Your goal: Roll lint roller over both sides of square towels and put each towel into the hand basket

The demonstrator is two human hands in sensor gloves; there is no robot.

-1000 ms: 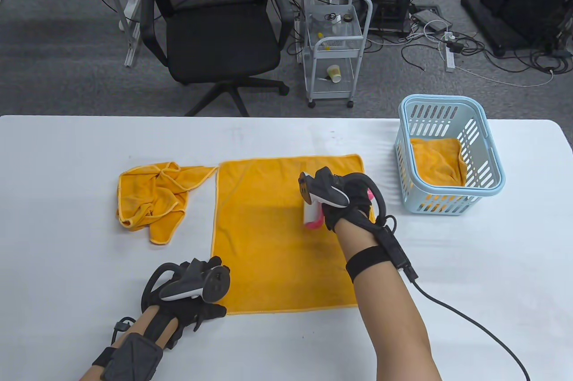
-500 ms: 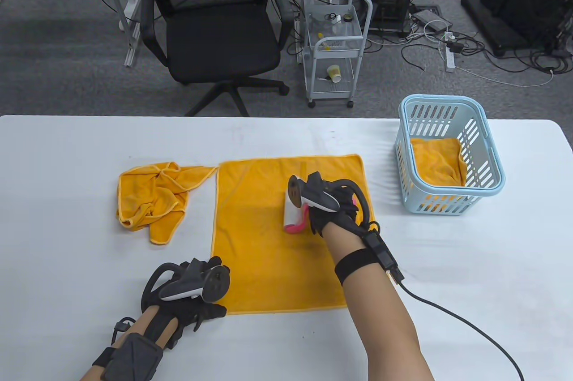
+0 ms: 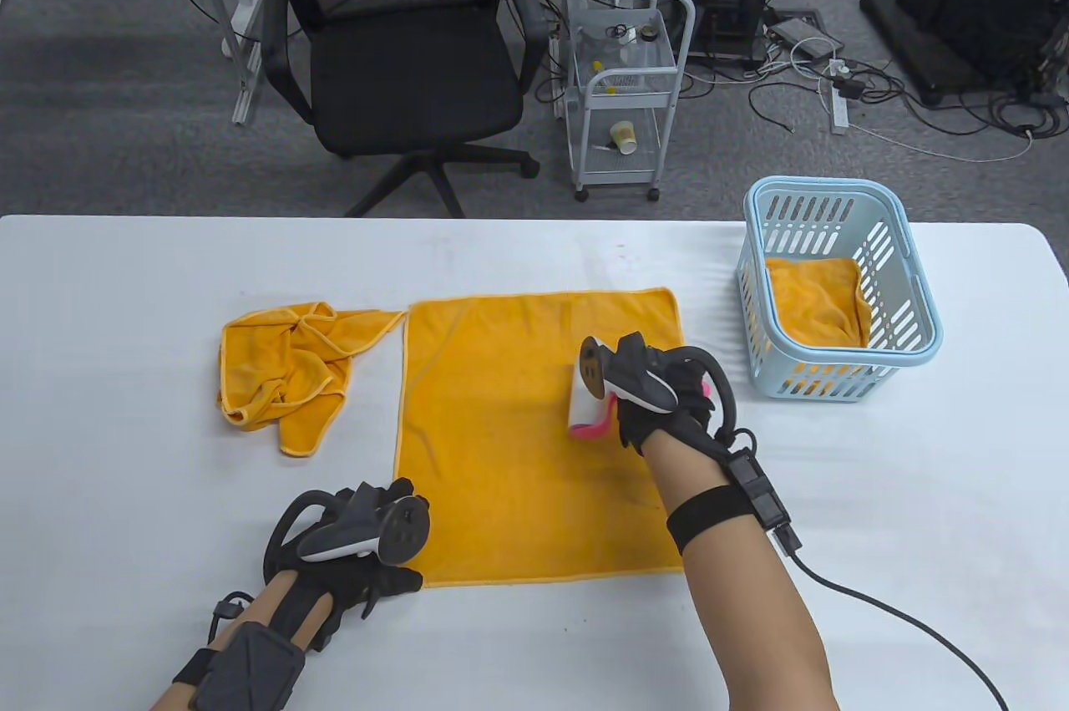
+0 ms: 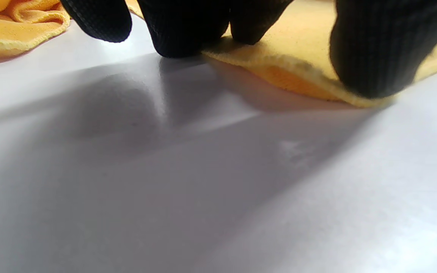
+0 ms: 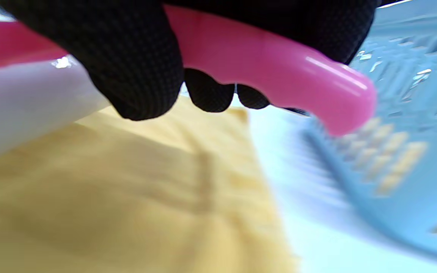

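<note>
The left hand (image 3: pixel 351 544) presses curled fingertips (image 4: pixel 188 34) onto the near-left corner of the flat, spread orange microfibre towel (image 3: pixel 501 444); keep it pinned so strokes don't drag it. On the towel's right part, the right hand (image 3: pixel 660 402) grips the pink-handled white lint roller (image 3: pixel 589 410), drum axis running near-to-far, handle pointing towards the slotted pale-blue plastic hand basket (image 3: pixel 910 302).

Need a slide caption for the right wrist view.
Gloved right hand grips the pink-handled lint roller over the flat yellow towel, with the light blue slotted plastic basket alongside.
</note>
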